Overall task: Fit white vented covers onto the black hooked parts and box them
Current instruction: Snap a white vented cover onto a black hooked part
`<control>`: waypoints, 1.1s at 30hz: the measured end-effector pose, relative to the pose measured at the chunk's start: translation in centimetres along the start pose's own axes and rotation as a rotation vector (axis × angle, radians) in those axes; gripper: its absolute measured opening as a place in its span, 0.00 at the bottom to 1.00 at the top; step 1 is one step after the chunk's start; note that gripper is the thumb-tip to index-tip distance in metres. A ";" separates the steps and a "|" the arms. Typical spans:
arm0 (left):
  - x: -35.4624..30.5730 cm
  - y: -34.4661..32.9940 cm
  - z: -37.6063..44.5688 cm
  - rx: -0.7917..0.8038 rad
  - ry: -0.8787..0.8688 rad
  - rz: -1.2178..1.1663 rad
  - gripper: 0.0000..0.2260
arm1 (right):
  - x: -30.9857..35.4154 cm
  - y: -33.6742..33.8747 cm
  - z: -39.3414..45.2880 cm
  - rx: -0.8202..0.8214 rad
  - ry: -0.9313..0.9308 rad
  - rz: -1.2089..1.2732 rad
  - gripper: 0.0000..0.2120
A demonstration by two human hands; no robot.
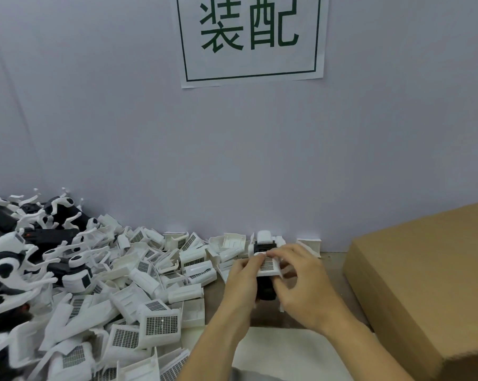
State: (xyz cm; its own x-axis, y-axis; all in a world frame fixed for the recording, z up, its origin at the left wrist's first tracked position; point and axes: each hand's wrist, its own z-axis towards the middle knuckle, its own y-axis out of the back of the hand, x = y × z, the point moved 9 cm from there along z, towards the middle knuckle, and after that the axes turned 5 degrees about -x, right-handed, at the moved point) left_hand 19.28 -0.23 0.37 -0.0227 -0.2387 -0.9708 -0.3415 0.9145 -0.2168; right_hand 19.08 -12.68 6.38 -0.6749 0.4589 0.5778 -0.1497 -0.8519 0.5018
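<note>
Fingers [272, 254] of both hands curl round the white vented cover [268, 264], pressing it onto the black hooked part [266, 288] beneath them. Risk: uneven thumb pressure skews cover; clips half-seat, cover pops off.

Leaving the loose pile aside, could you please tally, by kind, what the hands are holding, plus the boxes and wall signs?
White vented cover: 1
Black hooked part: 1
Cardboard box: 1
Wall sign: 1
Total: 4
</note>
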 end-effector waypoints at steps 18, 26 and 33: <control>-1.8 0.8 -0.1 -0.070 -0.266 0.016 0.09 | -2.8 -0.2 -0.2 -0.178 -0.279 0.326 0.16; -2.9 0.7 -0.7 -0.091 -0.400 0.060 0.09 | -2.3 -0.6 -0.2 -0.150 -0.314 0.454 0.07; -2.4 0.4 -0.5 -0.073 -0.380 0.079 0.12 | -2.1 -0.1 0.0 -0.228 -0.315 0.430 0.13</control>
State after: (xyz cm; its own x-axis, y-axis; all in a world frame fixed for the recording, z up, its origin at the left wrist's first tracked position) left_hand 18.72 0.59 2.70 0.2930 -0.0180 -0.9559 -0.4191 0.8962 -0.1453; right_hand 20.48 -13.58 5.12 -0.4674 0.0822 0.8802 -0.0846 -0.9953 0.0481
